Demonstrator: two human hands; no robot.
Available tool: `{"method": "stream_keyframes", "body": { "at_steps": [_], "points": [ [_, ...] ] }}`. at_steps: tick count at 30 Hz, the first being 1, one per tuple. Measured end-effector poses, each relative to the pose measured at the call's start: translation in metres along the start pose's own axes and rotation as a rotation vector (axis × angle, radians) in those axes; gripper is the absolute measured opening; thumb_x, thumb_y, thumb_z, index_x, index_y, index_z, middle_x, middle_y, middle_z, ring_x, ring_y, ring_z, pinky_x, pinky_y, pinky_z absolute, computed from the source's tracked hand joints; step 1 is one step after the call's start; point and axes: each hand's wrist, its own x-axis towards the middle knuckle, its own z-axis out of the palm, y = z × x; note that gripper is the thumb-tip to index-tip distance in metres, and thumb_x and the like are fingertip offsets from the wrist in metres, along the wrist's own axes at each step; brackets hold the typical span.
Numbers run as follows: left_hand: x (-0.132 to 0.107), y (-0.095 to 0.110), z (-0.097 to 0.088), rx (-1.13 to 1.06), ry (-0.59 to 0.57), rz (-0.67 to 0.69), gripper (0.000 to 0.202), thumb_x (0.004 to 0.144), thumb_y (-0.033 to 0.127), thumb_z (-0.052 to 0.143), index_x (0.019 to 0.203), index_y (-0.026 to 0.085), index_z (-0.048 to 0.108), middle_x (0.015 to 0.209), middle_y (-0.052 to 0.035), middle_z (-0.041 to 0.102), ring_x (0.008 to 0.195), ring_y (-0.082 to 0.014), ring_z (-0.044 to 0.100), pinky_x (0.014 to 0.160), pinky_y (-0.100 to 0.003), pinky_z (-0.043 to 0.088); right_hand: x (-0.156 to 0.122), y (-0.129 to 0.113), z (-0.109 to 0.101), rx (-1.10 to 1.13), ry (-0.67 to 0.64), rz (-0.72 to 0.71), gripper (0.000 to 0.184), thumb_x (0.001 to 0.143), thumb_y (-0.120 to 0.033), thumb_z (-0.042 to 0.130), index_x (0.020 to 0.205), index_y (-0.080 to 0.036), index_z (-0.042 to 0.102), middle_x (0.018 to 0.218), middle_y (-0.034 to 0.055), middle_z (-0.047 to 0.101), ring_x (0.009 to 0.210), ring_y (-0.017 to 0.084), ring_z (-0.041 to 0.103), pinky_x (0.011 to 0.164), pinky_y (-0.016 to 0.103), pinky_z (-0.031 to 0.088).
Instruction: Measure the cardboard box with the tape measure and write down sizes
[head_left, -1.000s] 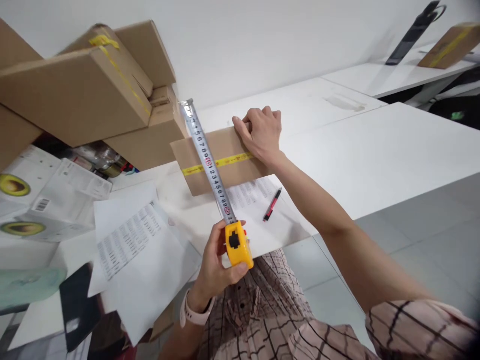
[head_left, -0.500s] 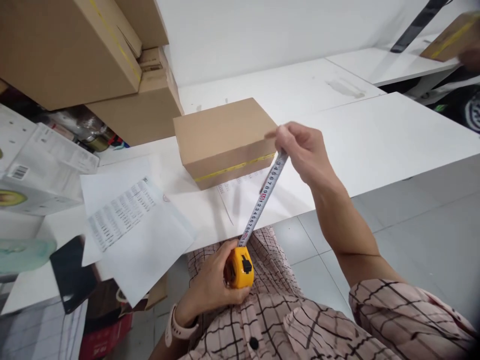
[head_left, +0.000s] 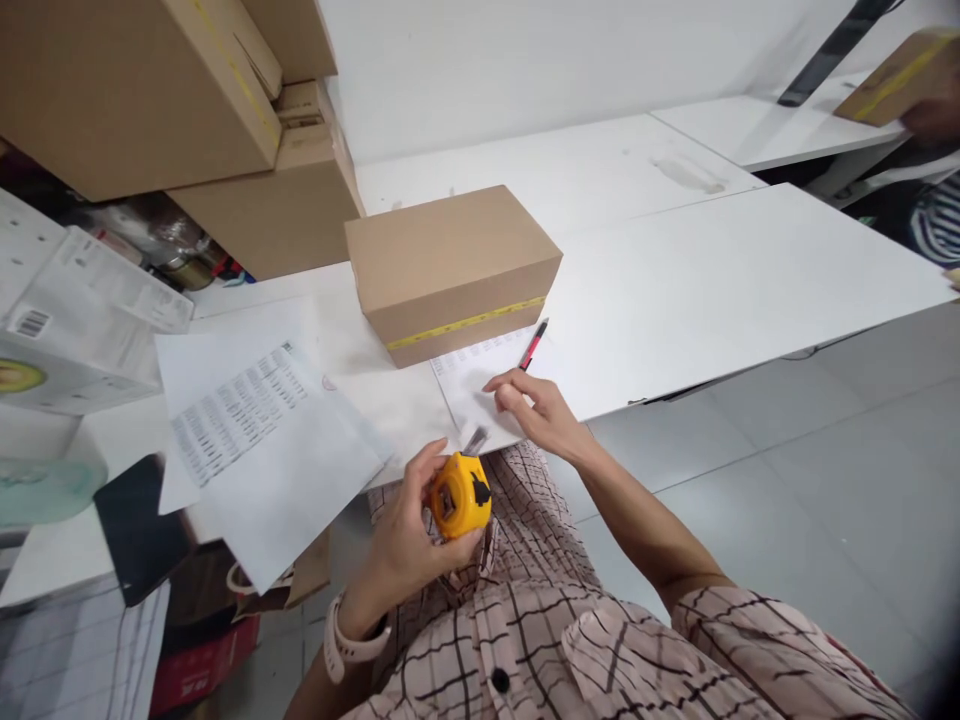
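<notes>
My left hand (head_left: 412,525) is wrapped round a yellow tape measure (head_left: 463,495) in front of my lap. Only a short, blurred stub of its metal blade (head_left: 475,441) sticks out at the top. My right hand (head_left: 536,412) hovers over a printed sheet (head_left: 469,390) at the table's front edge, its fingers loosely bent and apart, with nothing in them. Just beyond those fingers lies a red and black pen (head_left: 533,345); whether they touch it I cannot tell. A closed cardboard box (head_left: 457,250) with yellow tape along its side rests on the sheet's far part.
Printed papers (head_left: 255,430) and a dark flat object (head_left: 142,525) lie at the left of the white table (head_left: 675,290). Large cartons (head_left: 262,215) are stacked at the back left, beside a white box (head_left: 82,310). Another person's hand (head_left: 930,120) is by a carton at far right.
My right hand has let go of the blade's end and come down and left toward the sheet. The long blade has drawn back into the tape measure, which has tilted and risen slightly.
</notes>
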Motion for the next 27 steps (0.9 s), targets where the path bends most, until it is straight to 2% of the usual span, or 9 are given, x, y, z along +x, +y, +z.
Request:
{"method": "stream_keyframes", "body": {
  "at_steps": [4,5,8,11,13,16,20,24,27],
  "points": [
    [0.012,0.008,-0.031,0.139,0.195,0.145,0.090,0.075,0.034,0.080,0.151,0.029,0.031,0.137,-0.0120,0.058,0.118,-0.0292,0.064,0.086,-0.040,0.060,0.021,0.031,-0.018,-0.424,0.319,0.256,0.040,0.101,-0.051,0.038,0.089,-0.022,0.063,0.075,0.0045,0.064,0.074,0.020,0.058,0.066,0.033,0.038],
    [0.019,0.013,-0.041,0.187,0.269,0.208,0.091,0.075,0.036,0.081,0.150,0.029,0.032,0.140,-0.0123,0.056,0.119,-0.0299,0.064,0.085,-0.040,0.060,0.028,0.039,-0.024,-0.521,0.347,0.326,0.037,0.100,-0.052,0.041,0.091,-0.022,0.063,0.077,0.0055,0.066,0.076,0.021,0.059,0.067,0.033,0.036],
    [0.052,0.041,-0.074,0.352,0.481,0.359,0.088,0.077,0.041,0.081,0.149,0.030,0.032,0.148,-0.0117,0.048,0.122,-0.0303,0.061,0.083,-0.040,0.061,0.042,0.056,-0.034,-0.692,0.275,0.435,0.037,0.093,-0.055,0.051,0.105,-0.022,0.060,0.089,0.0099,0.070,0.083,0.026,0.061,0.068,0.034,0.035],
    [0.100,0.071,-0.100,0.541,0.568,0.404,0.079,0.085,0.044,0.076,0.147,0.026,0.031,0.150,-0.0088,0.049,0.119,-0.0262,0.062,0.088,-0.039,0.059,0.047,0.060,-0.035,-0.779,0.181,0.417,0.036,0.092,-0.046,0.050,0.116,-0.019,0.056,0.101,0.0146,0.072,0.084,0.028,0.062,0.067,0.035,0.036],
    [0.134,0.083,-0.111,0.658,0.575,0.444,0.076,0.088,0.043,0.073,0.146,0.019,0.031,0.147,-0.0095,0.052,0.119,-0.0245,0.062,0.094,-0.040,0.057,0.046,0.059,-0.034,-0.833,0.134,0.417,0.033,0.093,-0.032,0.045,0.121,-0.017,0.055,0.106,0.0164,0.072,0.082,0.028,0.063,0.066,0.036,0.037],
    [0.174,0.085,-0.116,0.795,0.507,0.442,0.064,0.094,0.043,0.066,0.143,0.016,0.036,0.139,-0.0074,0.058,0.119,-0.0239,0.061,0.100,-0.042,0.053,0.045,0.057,-0.035,-0.895,0.092,0.425,0.038,0.090,-0.018,0.041,0.126,-0.014,0.055,0.104,0.0186,0.072,0.079,0.028,0.064,0.067,0.037,0.040],
    [0.200,0.067,-0.113,0.878,0.406,0.412,0.046,0.101,0.042,0.050,0.142,0.019,0.046,0.143,-0.0042,0.057,0.126,-0.0282,0.056,0.102,-0.048,0.050,0.037,0.063,-0.041,-0.812,0.123,0.384,0.035,0.092,-0.019,0.039,0.118,-0.014,0.062,0.104,0.0194,0.071,0.082,0.029,0.066,0.075,0.042,0.046],
    [0.211,0.052,-0.111,0.813,0.419,0.471,0.044,0.099,0.035,0.051,0.141,0.022,0.049,0.155,-0.0058,0.048,0.134,-0.0292,0.050,0.113,-0.047,0.041,0.017,0.077,-0.051,-0.399,0.325,0.313,0.039,0.091,-0.019,0.035,0.115,-0.016,0.066,0.086,0.0087,0.070,0.075,0.022,0.064,0.078,0.039,0.049],
    [0.210,0.051,-0.112,0.797,0.405,0.465,0.046,0.101,0.037,0.049,0.144,0.020,0.047,0.159,-0.0057,0.042,0.140,-0.0298,0.043,0.115,-0.051,0.038,0.004,0.088,-0.054,-0.129,0.464,0.242,0.037,0.086,-0.021,0.046,0.119,-0.017,0.063,0.085,0.0053,0.069,0.081,0.020,0.065,0.082,0.039,0.051]
  ]
}}
